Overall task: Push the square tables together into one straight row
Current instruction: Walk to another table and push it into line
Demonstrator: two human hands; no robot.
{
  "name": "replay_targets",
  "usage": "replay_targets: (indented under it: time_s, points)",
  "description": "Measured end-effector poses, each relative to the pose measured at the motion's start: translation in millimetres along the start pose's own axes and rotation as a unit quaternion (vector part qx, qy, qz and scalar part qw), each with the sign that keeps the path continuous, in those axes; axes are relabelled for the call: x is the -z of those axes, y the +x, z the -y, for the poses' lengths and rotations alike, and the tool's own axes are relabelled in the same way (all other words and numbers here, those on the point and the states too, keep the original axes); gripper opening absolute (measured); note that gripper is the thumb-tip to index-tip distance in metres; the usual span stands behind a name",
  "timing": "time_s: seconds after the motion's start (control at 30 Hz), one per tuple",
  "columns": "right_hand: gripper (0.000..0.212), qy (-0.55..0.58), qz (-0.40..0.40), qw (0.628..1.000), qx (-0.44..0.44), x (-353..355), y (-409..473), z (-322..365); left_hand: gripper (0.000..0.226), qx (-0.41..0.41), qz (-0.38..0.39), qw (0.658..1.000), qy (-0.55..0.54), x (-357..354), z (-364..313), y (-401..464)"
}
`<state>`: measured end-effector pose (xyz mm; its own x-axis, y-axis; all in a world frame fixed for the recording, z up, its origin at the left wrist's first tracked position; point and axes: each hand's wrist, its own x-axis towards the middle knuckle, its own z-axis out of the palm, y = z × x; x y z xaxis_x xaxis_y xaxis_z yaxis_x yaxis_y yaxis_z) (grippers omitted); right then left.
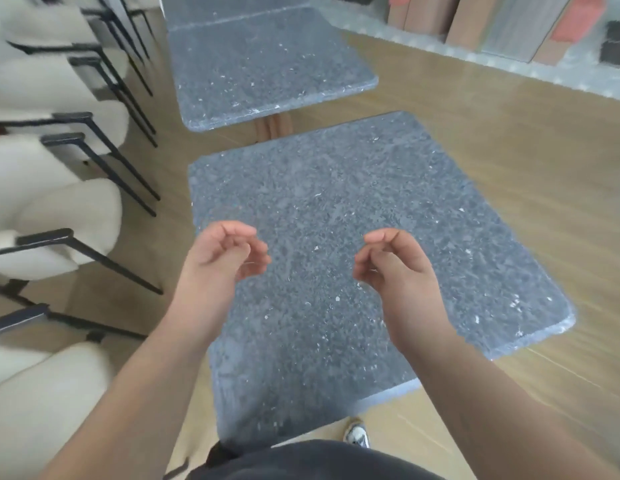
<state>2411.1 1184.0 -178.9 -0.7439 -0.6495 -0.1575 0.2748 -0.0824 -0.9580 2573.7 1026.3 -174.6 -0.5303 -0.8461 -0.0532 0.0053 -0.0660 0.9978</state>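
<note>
The person stands at the near edge of a dark grey speckled stone-topped square table, with both forearms stretched out above it. The left hand hovers over the left part of the top, fingers loosely curled, holding nothing; the right hand hovers over the middle-right, curled the same way and also holding nothing. Whether either hand brushes the surface cannot be told, though both look lifted clear of it.

Ahead lies a second grey speckled stone table, with a third grey table top butted against its far edge — those two already form a line. The near table stands apart from them: a strip of light wooden floor shows in the gap, and its top sits skewed, turned out of line with the pair.

The step in hand looks like the joining of this last table to the row. The next move probably calls for a firm hold on the near edge or sides, then a push forward with a twist to square the top — taking care not to swing it toward the cream upholstered chairs with black metal frames just to the left.
</note>
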Motion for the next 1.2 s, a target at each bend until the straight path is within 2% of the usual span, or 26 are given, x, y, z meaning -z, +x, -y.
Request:
replay_targets:
  time_s: [0.17,0.27,0.4,0.63,0.73,0.87,1.07,1.2]
  points:
    - [0.027,0.000,0.052,0.999,-0.016,10.1,7.0,2.2,0.023,-0.009,-0.063,0.998,-0.019,-6.5,-0.7,-21.0]
    - [0.033,-0.017,0.065,0.997,-0.024,5.6,18.3,0.4,0.020,-0.008,-0.075,0.997,-0.011,-5.9,4.2,-23.1]
    - [0.031,-0.038,0.079,0.996,-0.009,-0.6,33.5,-0.8,0.018,-0.002,-0.088,0.995,-0.042,-9.6,16.4,-17.2]
    - [0.027,-0.069,0.057,0.996,-0.029,24.0,51.3,-3.4,0.029,0.056,-0.087,0.994,-0.024,-31.1,35.0,-3.7]
    - [0.025,-0.072,0.052,0.996,-0.033,48.1,53.2,-3.3,0.031,0.054,-0.083,0.995,-0.019,-47.2,36.2,-7.2]
    - [0.032,-0.065,0.044,0.995,-0.054,83.7,59.3,-2.6,0.031,0.049,-0.104,0.993,-0.015,-80.0,42.8,-24.0]
    - [0.032,-0.073,0.141,0.987,-0.033,160.3,56.4,13.2,0.024,0.018,-0.186,0.981,-0.045,-165.0,54.5,-75.3]
    - [0.032,-0.096,0.164,0.981,-0.050,234.5,49.9,24.7,0.019,0.033,-0.211,0.974,-0.077,-232.9,71.1,-119.8]
